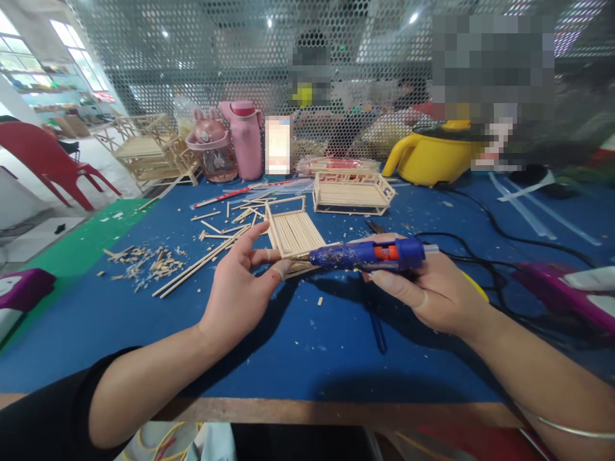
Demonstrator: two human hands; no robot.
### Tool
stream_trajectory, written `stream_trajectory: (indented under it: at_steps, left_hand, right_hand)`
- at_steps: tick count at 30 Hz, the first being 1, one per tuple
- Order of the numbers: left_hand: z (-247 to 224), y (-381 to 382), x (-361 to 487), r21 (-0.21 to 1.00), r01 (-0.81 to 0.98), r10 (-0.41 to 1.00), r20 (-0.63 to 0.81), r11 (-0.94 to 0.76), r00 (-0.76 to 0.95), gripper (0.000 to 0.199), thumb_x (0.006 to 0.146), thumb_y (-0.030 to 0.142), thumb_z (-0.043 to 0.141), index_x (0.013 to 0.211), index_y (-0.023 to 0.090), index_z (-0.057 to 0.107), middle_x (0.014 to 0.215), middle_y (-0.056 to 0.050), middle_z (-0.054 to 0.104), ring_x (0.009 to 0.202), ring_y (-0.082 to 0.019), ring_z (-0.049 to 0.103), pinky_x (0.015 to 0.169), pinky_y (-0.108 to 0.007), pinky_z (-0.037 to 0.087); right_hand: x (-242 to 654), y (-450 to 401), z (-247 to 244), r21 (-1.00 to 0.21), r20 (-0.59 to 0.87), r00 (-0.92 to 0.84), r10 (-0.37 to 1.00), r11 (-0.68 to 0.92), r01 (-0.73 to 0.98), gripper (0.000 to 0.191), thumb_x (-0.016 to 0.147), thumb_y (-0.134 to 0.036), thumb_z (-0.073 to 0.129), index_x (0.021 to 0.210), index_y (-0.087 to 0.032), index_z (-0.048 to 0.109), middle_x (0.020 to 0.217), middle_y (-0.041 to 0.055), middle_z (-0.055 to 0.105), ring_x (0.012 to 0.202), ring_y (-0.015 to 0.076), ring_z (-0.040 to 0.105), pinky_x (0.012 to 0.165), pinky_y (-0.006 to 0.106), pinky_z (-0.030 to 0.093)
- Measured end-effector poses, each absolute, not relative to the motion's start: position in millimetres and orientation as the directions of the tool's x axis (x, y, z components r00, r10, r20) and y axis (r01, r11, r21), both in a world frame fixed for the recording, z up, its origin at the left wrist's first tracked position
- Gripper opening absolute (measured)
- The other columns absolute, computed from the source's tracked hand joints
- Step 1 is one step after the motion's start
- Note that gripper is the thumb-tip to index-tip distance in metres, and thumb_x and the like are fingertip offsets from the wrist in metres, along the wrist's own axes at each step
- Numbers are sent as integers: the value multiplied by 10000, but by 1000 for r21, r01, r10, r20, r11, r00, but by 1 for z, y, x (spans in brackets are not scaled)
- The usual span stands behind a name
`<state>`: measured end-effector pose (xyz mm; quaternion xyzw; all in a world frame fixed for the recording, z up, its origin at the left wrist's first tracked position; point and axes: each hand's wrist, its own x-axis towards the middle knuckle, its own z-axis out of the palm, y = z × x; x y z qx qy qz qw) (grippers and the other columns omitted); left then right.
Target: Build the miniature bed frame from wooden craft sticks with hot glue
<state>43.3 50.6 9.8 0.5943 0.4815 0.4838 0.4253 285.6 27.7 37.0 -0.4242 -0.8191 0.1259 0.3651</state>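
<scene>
My left hand (245,275) pinches the near left corner of a small wooden stick frame (295,232), whose panel is made of thin parallel sticks. A blue glue gun (350,255) lies sideways in my right hand (432,288), with a clear glue stick (431,248) poking out of its back end. Its nozzle points left and meets the near edge of the frame by my left thumb; whether it touches the wood I cannot tell. Behind the frame stands a finished-looking stick tray (353,193) with low railings.
Loose sticks (192,266) and a pile of offcuts (154,266) lie to the left. At the back are a stick shelf model (148,150), a pink bottle (246,141), a lit phone (278,146) and a yellow pot (432,157). Black cables (502,227) cross the right side.
</scene>
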Motion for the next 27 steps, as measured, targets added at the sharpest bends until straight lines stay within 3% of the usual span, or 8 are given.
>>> stream_trajectory:
  at_steps: [8, 14, 17, 21, 24, 27]
  left_hand:
    - [9, 51, 44, 973, 152, 984, 163, -173, 74, 655, 746, 265, 708, 1337, 235, 425, 856, -20, 728, 801, -159, 652, 758, -298, 483]
    - [9, 51, 42, 976, 116, 980, 171, -183, 107, 681, 747, 244, 704, 1355, 227, 398, 880, -26, 723, 837, -163, 658, 788, -310, 481]
    - [8, 51, 40, 979, 94, 978, 168, -180, 120, 733, 741, 194, 692, 1388, 228, 350, 915, -30, 719, 889, -166, 659, 825, -319, 477]
    - [8, 50, 40, 985, 30, 977, 162, -167, 137, 747, 732, 154, 680, 1391, 217, 333, 924, -31, 718, 896, -159, 662, 850, -322, 477]
    - [7, 51, 41, 985, 13, 975, 169, -173, 143, 734, 732, 154, 682, 1380, 216, 342, 893, -17, 714, 858, -145, 662, 852, -321, 482]
    - [7, 52, 41, 982, 15, 973, 182, -186, 144, 727, 733, 170, 691, 1373, 218, 350, 872, -8, 708, 829, -138, 658, 832, -314, 493]
  right_hand:
    - [298, 27, 37, -443, 508, -412, 757, 640, 628, 187, 853, -335, 567, 991, -253, 661, 937, -4, 694, 851, 183, 656, 772, 266, 514]
    - [299, 23, 38, -641, 471, -243, 848, 518, 566, 230, 806, -438, 597, 908, -240, 658, 726, 2, 682, 723, 211, 668, 767, 352, 546]
    - [293, 22, 37, -710, 448, -197, 872, 481, 515, 252, 790, -448, 618, 885, -217, 653, 754, 19, 696, 682, 203, 666, 717, 342, 563]
    - [288, 22, 36, -730, 442, -235, 865, 500, 466, 224, 816, -398, 615, 944, -218, 651, 804, 19, 721, 693, 184, 678, 683, 293, 568]
    - [286, 24, 37, -714, 449, -241, 860, 508, 482, 305, 816, -414, 616, 1053, -222, 634, 831, 21, 733, 728, 196, 690, 706, 302, 569]
    - [285, 25, 38, -667, 464, -281, 840, 540, 514, 296, 829, -414, 595, 1042, -214, 643, 908, 35, 728, 809, 214, 690, 751, 316, 564]
